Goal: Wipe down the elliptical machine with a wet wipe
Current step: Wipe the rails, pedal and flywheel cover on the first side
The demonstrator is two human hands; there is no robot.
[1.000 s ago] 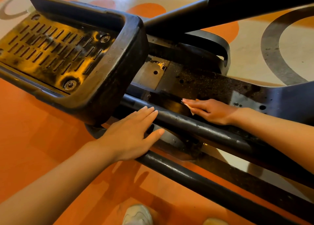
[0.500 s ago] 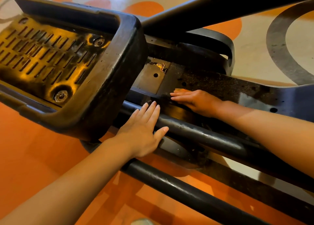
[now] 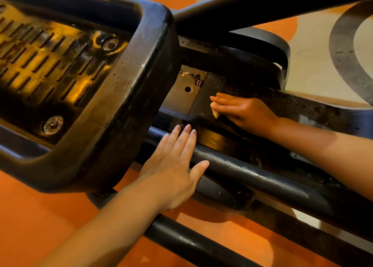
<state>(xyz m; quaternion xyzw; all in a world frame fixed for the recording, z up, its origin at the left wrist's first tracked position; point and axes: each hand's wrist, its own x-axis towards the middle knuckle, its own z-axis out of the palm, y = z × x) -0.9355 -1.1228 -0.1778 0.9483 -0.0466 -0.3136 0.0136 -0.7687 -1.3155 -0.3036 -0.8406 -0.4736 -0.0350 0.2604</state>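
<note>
While our right hand point(image 3: 245, 113) presses the wipe point(image 3: 214, 110) flat-fingered onto the machine's frame point(image 3: 292, 107), our left hand point(image 3: 173, 165) rests spread on a black bar point(image 3: 252, 178); the big pedal point(image 3: 70, 81) crowds the left side above the orange floor point(image 3: 40, 222).

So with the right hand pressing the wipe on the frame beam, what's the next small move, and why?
Probably slide the right hand and wet wipe a little farther left onto the plate with the hole. The yellowish residue at its top edge looks unwiped, and the wipe sits just right of it. The left hand rests flat on the tube, bracing.
</note>
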